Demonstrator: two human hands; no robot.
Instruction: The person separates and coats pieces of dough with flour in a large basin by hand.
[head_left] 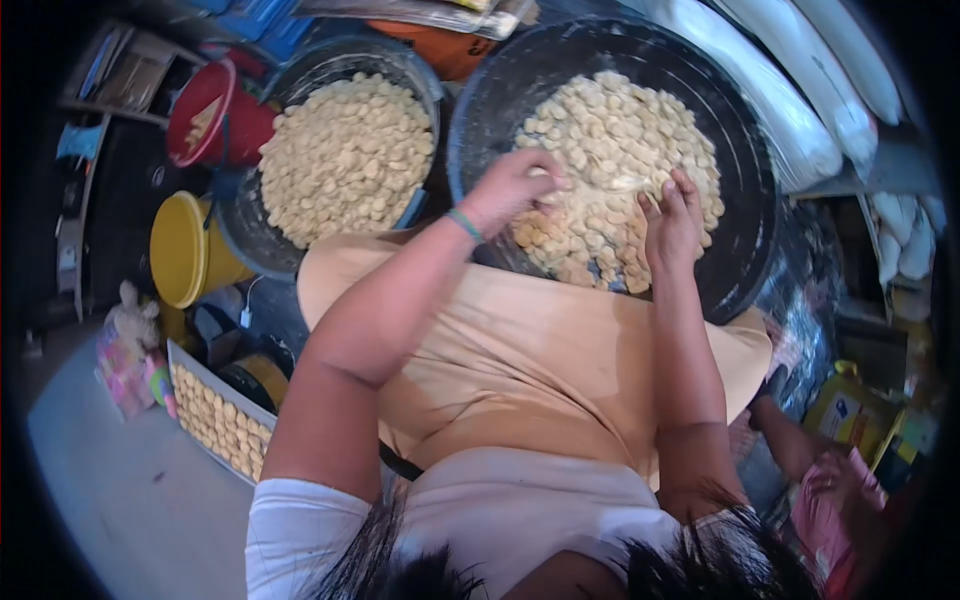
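A wide black basin stands in front of my knees, holding a heap of small round pale cookies. My left hand is over the left part of the heap with its fingers curled in. What those fingers hold, if anything, is hidden. Browner cookies lie just below that hand. Over the right part of the heap, my right hand has its thumb and fingers apart, and I see nothing held in it. Between the hands a whitish patch shows among the cookies, too blurred to name.
A second dark tub full of pale cookies stands to the left. Beyond it are a red bucket and a yellow bucket. A tray of browned cookies lies lower left. White sacks are at upper right. Another person's hand shows at lower right.
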